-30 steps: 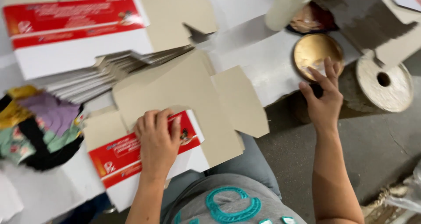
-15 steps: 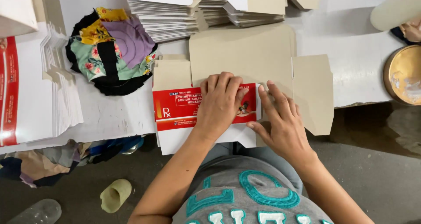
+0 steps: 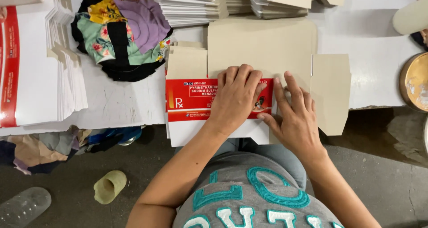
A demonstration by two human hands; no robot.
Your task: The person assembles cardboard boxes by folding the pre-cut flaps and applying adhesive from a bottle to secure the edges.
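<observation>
At nine o'clock a stack of flat white cartons point(image 3: 40, 67) with a red band runs off the frame's left edge. Just right of it, toward eleven, lies a round patchwork cloth pad point(image 3: 125, 29). On the floor at seven sit a pale cup point(image 3: 109, 186) and a clear bottle point(image 3: 23, 205), the bottle cut off by the corner. At centre the flattened carton point(image 3: 263, 45) lies on the white table point(image 3: 379, 54), long axis running three to nine, its red printed panel point(image 3: 191, 101) nearest the person. The left hand point(image 3: 236, 98) presses flat on that panel, fingers spread and hiding part of the print. The right hand point(image 3: 296, 116) lies beside it, fingers extended, pressing the fold. At twelve more folded cartons point(image 3: 223, 2) are piled. At three a gold round lid point(image 3: 414, 83) is cropped.
</observation>
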